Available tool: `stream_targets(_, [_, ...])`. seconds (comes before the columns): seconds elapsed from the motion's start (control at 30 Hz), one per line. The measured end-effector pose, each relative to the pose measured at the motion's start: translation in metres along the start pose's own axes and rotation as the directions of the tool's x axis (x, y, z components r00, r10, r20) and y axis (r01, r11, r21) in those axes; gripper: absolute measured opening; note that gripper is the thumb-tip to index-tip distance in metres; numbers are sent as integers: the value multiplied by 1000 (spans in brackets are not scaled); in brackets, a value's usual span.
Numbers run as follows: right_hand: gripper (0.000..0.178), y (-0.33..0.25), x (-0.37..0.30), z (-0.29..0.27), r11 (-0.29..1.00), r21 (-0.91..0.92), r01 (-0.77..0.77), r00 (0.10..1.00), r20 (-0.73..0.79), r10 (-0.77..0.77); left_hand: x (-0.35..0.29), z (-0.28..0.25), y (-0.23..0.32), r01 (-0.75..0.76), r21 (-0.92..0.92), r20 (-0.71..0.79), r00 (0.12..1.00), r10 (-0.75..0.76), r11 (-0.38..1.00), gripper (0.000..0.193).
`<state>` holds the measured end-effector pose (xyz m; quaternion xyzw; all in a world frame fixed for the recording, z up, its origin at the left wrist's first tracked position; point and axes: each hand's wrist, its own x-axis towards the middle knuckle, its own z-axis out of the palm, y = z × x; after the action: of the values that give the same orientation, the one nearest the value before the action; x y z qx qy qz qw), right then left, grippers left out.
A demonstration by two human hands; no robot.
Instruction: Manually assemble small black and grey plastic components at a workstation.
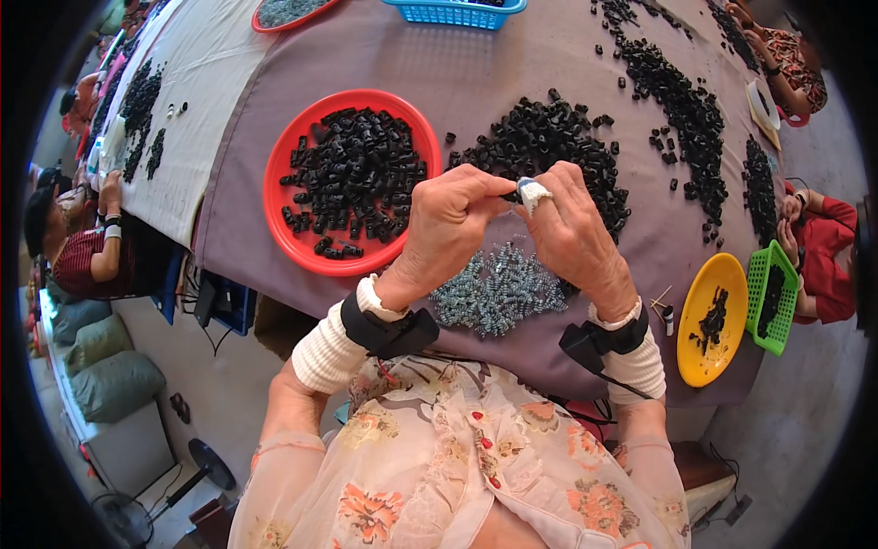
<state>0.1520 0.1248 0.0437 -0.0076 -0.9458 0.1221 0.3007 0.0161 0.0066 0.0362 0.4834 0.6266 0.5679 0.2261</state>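
Note:
My left hand point(444, 224) pinches a small black plastic part point(509, 189) between thumb and forefinger. Close against it, my right hand point(581, 233) is closed, a white cloth finger cover point(533, 195) on one finger. Whatever the right fingertips grip is hidden. Below both hands lies a heap of small silvery coil springs point(498, 291). Just beyond them spreads a pile of black plastic parts point(540, 137). To the left, a round red tray point(275, 206) holds many similar black pieces, which look longer than the loose ones.
On the right are a yellow plate point(706, 359) with black bits, a green basket point(778, 340) and a small bottle point(669, 320). A blue basket point(448, 13) stands at the far edge. More black parts point(686, 119) trail rightward. Other people sit on both sides.

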Motion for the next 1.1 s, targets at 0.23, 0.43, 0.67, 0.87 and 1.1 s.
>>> stream_targets(0.23, [14, 3, -3, 6, 994, 99, -51, 999, -14, 53, 12, -5, 4, 97, -92, 91, 992, -89, 991, 19])
stream_targets(0.43, [16, 3, -5, 1, 961, 193, -197, 972, -91, 217, 9, -3, -1, 340, -397, 192, 939, -285, 852, 18])
stream_targets(0.67, [16, 5, 0, -6, 985, 47, -165, 978, -120, 170, 7, -6, -7, 482, -643, 273, 871, -410, 595, 19])
stream_targets(0.87, [17, 6, 7, -9, 999, -22, -41, 999, -37, 40, 8, 0, -11, 448, -704, 268, 886, -378, 551, 18])
stream_targets(1.1, [16, 0, 5, -10, 944, 226, -239, 970, 11, 243, 3, 2, -16, 362, -684, 195, 927, -320, 633, 20])
